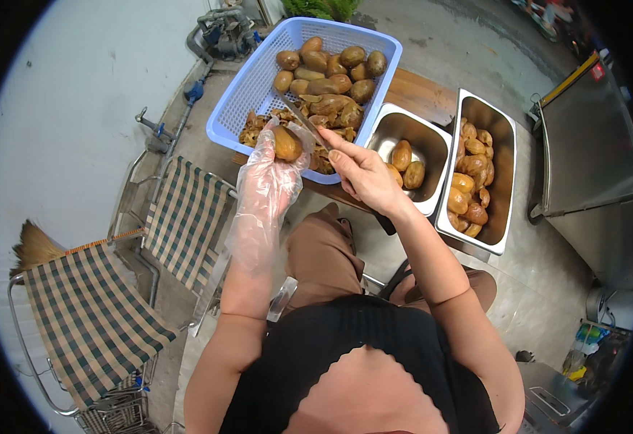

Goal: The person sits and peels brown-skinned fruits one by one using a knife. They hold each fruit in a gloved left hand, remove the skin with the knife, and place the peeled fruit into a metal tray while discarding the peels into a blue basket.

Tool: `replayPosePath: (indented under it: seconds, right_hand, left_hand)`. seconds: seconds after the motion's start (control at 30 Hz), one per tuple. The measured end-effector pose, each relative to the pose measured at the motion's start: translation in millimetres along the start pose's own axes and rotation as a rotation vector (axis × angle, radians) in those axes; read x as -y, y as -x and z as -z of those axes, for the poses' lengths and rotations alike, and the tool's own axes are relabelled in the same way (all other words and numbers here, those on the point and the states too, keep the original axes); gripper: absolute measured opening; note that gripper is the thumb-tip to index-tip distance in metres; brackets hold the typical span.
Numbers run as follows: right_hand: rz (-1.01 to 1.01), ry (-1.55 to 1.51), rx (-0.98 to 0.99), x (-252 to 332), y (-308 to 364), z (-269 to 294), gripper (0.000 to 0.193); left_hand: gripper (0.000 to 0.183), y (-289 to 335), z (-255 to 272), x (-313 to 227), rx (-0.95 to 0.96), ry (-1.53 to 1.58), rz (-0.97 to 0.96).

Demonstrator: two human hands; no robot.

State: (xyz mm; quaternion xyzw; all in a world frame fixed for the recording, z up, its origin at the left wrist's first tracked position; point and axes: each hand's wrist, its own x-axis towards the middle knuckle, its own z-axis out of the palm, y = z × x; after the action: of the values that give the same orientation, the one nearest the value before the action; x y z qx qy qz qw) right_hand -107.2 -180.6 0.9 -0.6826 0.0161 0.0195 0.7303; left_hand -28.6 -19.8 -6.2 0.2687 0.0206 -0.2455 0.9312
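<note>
Left hand (267,163), inside one thin transparent glove, has its grip closed around one brown oval fruit (287,144). Right hand (363,172) is bare, and its grip is clamped on the handle end of one knife (300,113). This fruit is held over the near edge of one blue perforated plastic basket (240,107). Its long axis runs mostly away from the person, with the far end leaning a little to the left; the glove covers a part of it. Knife blade points away and to the left, just beyond the fruit; whether they touch, I cannot tell.

At the far side of the basket lie more than ten whole brown fruits (352,56); they overlap, so an exact count is not possible. Nearer, a heap of brown peels (255,128) lies at the left. Basket stands on one wooden table (421,95). To its right are two steel pans: the smaller pan (434,148) shows three fruits (414,174), and the larger pan (503,148) has many glossy ones, too crowded for counting.
</note>
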Motion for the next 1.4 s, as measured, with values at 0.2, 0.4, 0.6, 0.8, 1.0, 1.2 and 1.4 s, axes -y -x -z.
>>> replayPosePath:
  seconds: [0.2, 0.4, 0.6, 0.8, 1.0, 1.2, 1.4]
  right_hand:
    - [0.427, 0.361, -0.062, -4, 12, -22, 0.06]
    - [0.438, 0.353, -0.083, -13, 13, -21, 0.056]
    - [0.392, 0.188, -0.031, -16, 16, -19, 0.053]
    - [0.339, -0.08, 0.051, -18, 16, -19, 0.048]
    - [0.176, -0.255, 0.071, -9, 19, -3, 0.046]
    - [0.145, -0.297, 0.014, -7, 16, 9, 0.046]
    - [0.168, -0.275, -0.09, -5, 14, 18, 0.044]
  left_hand:
    - [0.028, 10, -2, 0, -0.231, -0.188, 0.046]
    - [0.025, 7, 8, -1, -0.081, 0.021, 0.156]
    - [0.026, 6, 17, 0, -0.002, 0.136, 0.209]
    - [0.026, 11, 6, -3, 0.094, 0.184, 0.257]
    - [0.031, 9, -3, -5, 0.138, 0.103, 0.224]
    - [0.046, 11, -1, -5, 0.262, 0.018, 0.227]
    - [0.049, 10, 0, -7, 0.226, -0.017, 0.308]
